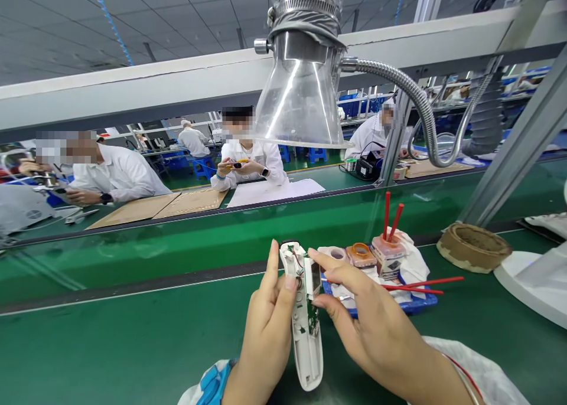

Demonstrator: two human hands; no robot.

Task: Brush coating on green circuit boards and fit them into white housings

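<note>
A long white plastic housing half (308,358) hangs tilted above the green bench, its hollow inner side facing me. My left hand (270,316) is closed on its left edge, thumb on the rim and index finger stretched upward. Inside the housing lie a green circuit board (313,316) and thin red and dark wires. My right hand (363,304) pinches a small white-framed part with a dark face (312,278) between thumb and index finger, at the housing's upper right side. Whether that part is seated in the housing I cannot tell.
Beyond my right hand, a blue tray (420,304) holds small jars (388,254), white tissue and red sticks (425,286). A tape roll (473,247) lies farther right. A clear extraction hood (303,104) hangs overhead. Co-workers (250,163) sit behind the green barrier (177,245).
</note>
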